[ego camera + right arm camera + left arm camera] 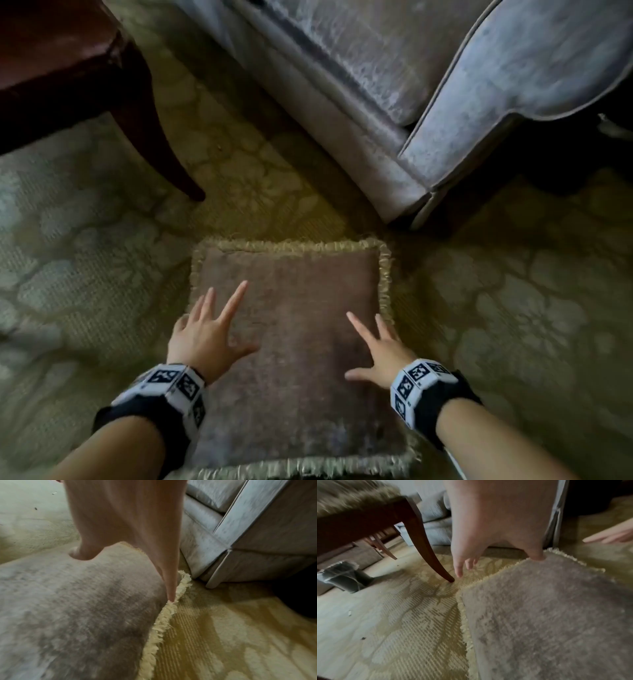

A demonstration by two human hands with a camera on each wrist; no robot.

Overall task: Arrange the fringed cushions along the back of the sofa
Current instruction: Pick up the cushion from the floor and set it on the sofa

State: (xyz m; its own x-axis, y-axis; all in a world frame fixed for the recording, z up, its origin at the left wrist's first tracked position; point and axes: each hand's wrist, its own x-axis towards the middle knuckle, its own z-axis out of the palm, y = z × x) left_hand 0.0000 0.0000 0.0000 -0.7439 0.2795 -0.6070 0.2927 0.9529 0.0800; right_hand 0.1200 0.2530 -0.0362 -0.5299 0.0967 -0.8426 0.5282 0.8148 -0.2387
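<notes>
Cushion (294, 342) flat on rug (85, 274) — beside sofa (394, 85). Left hand (205, 335), right hand (383, 353) over it, grip apart — fingers spread, holding nothing.

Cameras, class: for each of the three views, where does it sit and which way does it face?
Head: above, facing down at cushion, sofa; both forearms, left hand, right hand.
Left wrist: low, along open fingers toward chair leg.
Right wrist: low, toward the sofa corner.
All share the cushion.

The sofa (428, 68) is cut off at the top edge — the chair (68, 61) at the left.
</notes>
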